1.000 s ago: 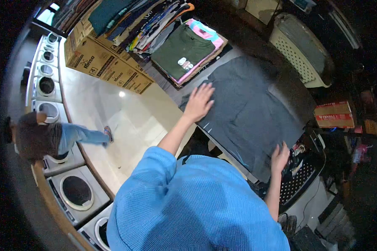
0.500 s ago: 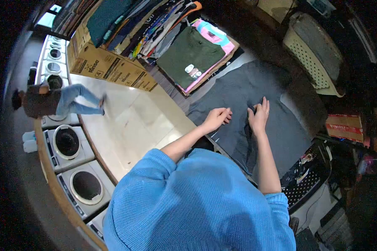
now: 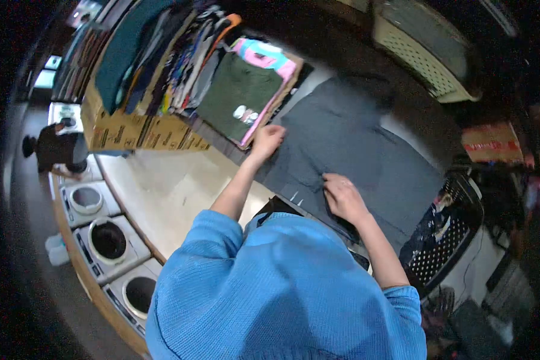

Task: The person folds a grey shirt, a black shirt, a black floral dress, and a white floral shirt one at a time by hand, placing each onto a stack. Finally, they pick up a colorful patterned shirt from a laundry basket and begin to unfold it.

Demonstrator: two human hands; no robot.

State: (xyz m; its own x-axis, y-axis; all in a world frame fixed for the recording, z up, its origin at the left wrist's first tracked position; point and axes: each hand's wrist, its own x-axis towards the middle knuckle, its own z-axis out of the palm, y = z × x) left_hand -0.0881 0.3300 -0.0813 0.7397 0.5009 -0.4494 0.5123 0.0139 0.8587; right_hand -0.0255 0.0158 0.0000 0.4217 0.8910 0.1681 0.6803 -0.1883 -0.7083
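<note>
A dark grey garment [image 3: 366, 156] lies spread over the table in front of me, with some wrinkles. My left hand [image 3: 269, 143] is at the garment's left edge, near the folded green shirt; its fingers are curled on something I cannot make out. Near the garment's middle front, my right hand [image 3: 343, 197] pinches the grey cloth between thumb and fingers. The folded green shirt [image 3: 237, 90] with a white print tops a stack beside a pink and blue piece [image 3: 261, 55].
Hanging or stacked clothes [image 3: 180, 60] stand behind a cardboard box [image 3: 144, 132]. A black basket [image 3: 441, 246] holds clothes at right; a cream basket [image 3: 420, 63] is at upper right. Front-loading machines [image 3: 108, 240] line the left, where a person [image 3: 54, 147] stands.
My left hand has moved left to the garment's edge. My right hand has moved left and nearer my body. The view has shifted, and the person at the left has changed posture.
</note>
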